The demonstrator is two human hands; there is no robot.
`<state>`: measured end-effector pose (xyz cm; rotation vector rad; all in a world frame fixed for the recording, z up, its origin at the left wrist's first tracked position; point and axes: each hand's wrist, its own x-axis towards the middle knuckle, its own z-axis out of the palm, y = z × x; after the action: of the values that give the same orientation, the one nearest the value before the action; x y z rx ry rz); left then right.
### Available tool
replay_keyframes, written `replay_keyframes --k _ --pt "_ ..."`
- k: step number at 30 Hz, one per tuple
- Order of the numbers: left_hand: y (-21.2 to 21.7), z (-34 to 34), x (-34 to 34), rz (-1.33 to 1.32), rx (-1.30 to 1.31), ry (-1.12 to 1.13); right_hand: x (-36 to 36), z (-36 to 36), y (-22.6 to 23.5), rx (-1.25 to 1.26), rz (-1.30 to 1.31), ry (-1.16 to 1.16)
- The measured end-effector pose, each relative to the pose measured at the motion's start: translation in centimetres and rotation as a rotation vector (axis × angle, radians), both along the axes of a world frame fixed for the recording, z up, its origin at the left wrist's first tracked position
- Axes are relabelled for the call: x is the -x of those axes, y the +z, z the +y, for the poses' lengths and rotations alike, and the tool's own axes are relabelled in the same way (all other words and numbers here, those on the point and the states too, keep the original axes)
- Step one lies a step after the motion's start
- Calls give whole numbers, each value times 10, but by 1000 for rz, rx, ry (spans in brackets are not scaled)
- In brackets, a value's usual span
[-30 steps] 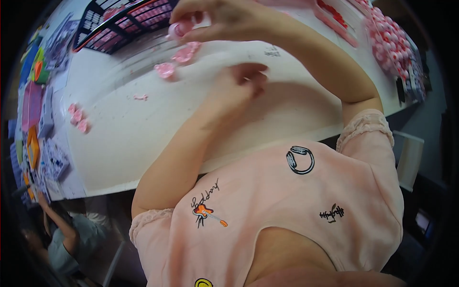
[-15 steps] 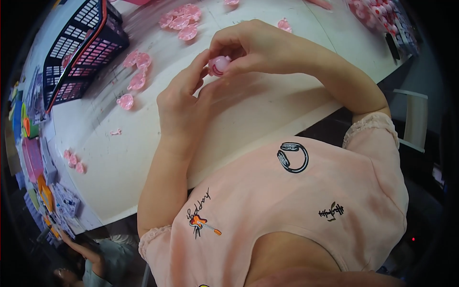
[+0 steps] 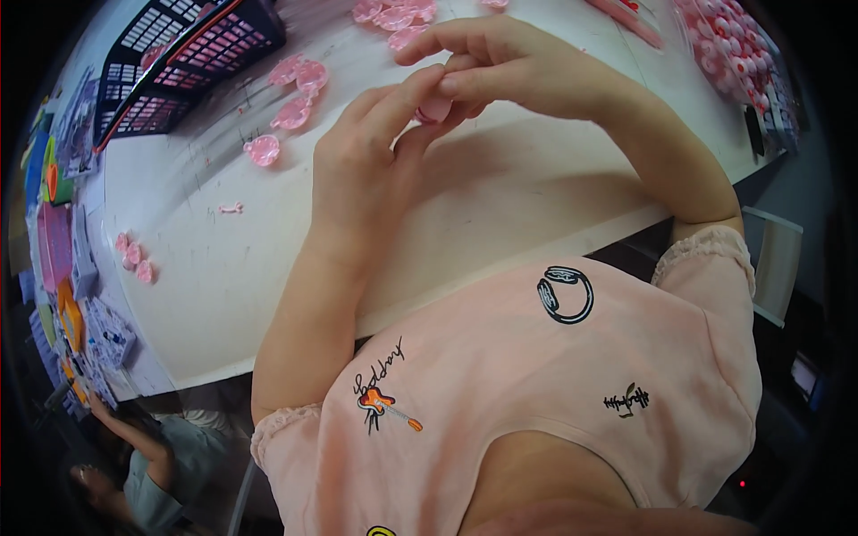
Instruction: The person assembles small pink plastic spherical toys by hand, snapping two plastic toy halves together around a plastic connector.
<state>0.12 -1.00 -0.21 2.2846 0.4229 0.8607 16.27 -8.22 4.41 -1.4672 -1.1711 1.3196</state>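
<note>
A small rounded pink plastic piece is held between both hands above the far part of the white table. My left hand is closed, its thumb and index finger pinching the piece from the left. My right hand meets it from the right: the thumb presses at the left fingertips and some fingers curl behind the piece, while the index finger reaches out to the left. The fingers cover most of the piece. Just left of my left hand lie several shiny translucent pink pieces, with a single one nearer me.
A dark blue mesh basket with an orange-red rim stands at the far left. A tiny pink bone-shaped piece and a small pink cluster lie on the left. Clear bags of pink-and-red pieces sit far right. Another person is at lower left.
Both hands have shifted slightly up and right in view with the pink piece. My right index finger has stretched out, and the piece is more covered. The whole view has also shifted.
</note>
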Motion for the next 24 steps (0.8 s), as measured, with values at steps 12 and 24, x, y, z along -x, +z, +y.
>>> replay_keyframes --k 12,24 --pt "2 -7 -4 -291 452 -268 2 96 -59 -831 -1053 204" --pt "6 -16 4 -216 616 -300 -20 52 -21 -81 39 169"
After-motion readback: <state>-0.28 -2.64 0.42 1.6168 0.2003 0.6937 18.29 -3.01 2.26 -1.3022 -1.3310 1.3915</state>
